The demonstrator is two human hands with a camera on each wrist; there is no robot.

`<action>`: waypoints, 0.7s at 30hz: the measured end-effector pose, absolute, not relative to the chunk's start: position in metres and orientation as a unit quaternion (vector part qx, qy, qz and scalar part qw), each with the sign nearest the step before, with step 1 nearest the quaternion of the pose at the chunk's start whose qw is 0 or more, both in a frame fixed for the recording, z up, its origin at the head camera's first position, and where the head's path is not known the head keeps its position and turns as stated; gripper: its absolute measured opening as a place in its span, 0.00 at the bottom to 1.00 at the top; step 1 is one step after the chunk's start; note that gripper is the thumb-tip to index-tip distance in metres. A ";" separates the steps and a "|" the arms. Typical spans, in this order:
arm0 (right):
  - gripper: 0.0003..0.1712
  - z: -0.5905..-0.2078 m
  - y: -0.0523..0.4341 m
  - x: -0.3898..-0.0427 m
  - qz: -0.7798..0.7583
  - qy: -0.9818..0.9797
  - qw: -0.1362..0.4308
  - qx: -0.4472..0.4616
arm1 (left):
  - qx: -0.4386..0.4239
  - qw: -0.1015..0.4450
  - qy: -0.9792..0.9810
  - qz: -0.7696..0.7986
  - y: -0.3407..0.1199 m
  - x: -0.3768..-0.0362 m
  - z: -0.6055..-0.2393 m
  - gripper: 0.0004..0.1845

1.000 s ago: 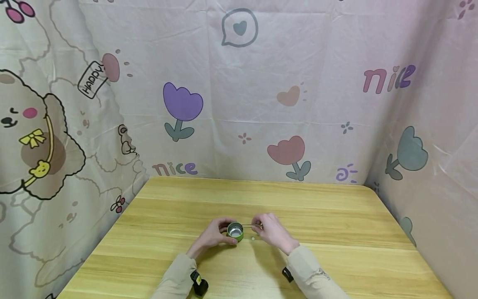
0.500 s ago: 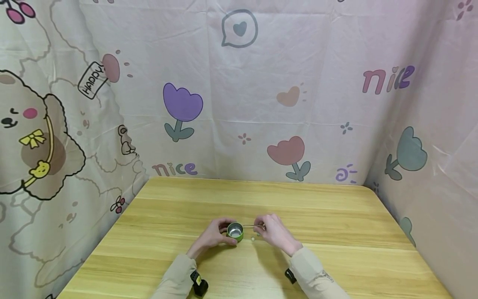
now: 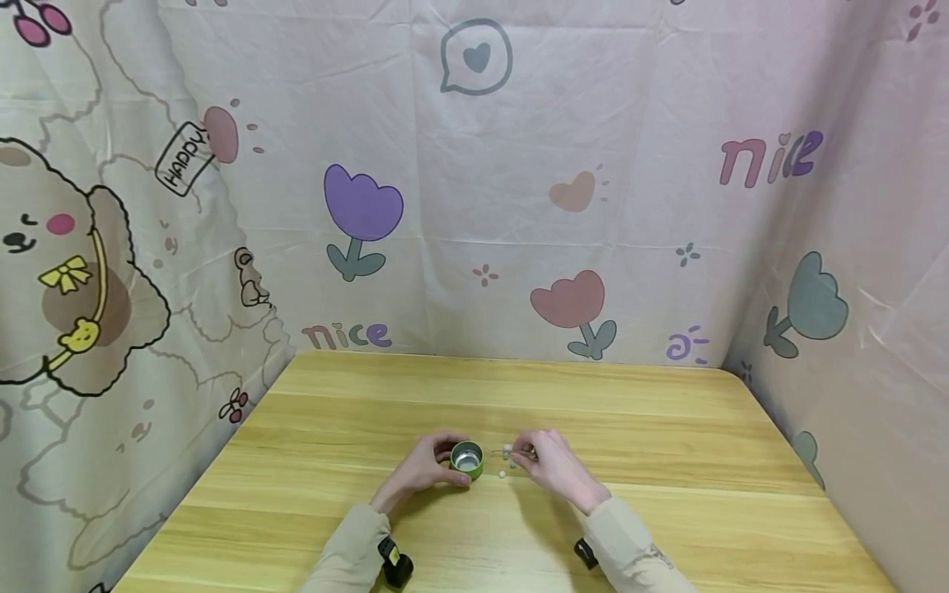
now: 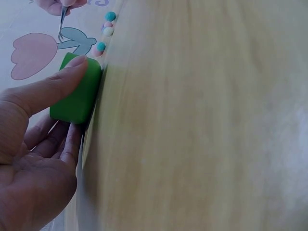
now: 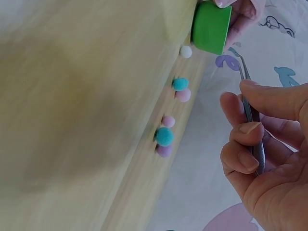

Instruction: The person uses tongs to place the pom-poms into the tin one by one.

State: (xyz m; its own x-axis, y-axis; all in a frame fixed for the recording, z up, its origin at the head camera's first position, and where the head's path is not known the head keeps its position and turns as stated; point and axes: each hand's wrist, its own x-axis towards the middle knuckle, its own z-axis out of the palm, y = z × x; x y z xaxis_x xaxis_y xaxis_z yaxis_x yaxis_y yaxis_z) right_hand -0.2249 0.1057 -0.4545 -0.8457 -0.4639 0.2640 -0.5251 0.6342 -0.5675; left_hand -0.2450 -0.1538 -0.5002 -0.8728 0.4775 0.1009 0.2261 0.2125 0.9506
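A small round green tin (image 3: pixel 467 476) with a bare silvery inside stands on the table, its mouth upward. My left hand (image 3: pixel 424 466) grips it from the left, thumb along the near side and fingers behind. To the right of the tin, my right hand (image 3: pixel 552 463) pinches a pair of metal tweezers (image 5: pixel 249 113) between thumb and fingers. The bent tips point toward the tin, with a gap between, and no ball shows in them. Several small fuzzy balls lie on the table below the tweezers, among them a white ball (image 5: pixel 186 51), a teal ball (image 5: pixel 164 136) and a pink ball (image 5: pixel 183 95).
The wooden table (image 3: pixel 356 395) spreads around both hands. A patterned curtain (image 3: pixel 474 206) hangs behind it and along both sides. Dark wrist cameras are strapped at the sleeves, one black camera (image 3: pixel 398 568) by the left cuff.
My right hand has drawn the tweezers rightward, away from the tin, and more of the small balls show beneath it. The left hand and the tin have stayed in place.
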 end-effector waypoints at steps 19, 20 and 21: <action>0.02 -0.462 0.125 -0.222 0.341 -0.906 0.037 0.247 | 0.229 0.101 0.781 0.573 -0.155 -0.246 -0.503 0.34; 0.02 -0.463 0.126 -0.222 0.339 -0.907 0.037 0.247 | 0.229 0.101 0.781 0.572 -0.155 -0.246 -0.503 0.34; 0.01 -0.463 0.127 -0.222 0.338 -0.907 0.037 0.248 | 0.227 0.102 0.781 0.573 -0.155 -0.246 -0.504 0.34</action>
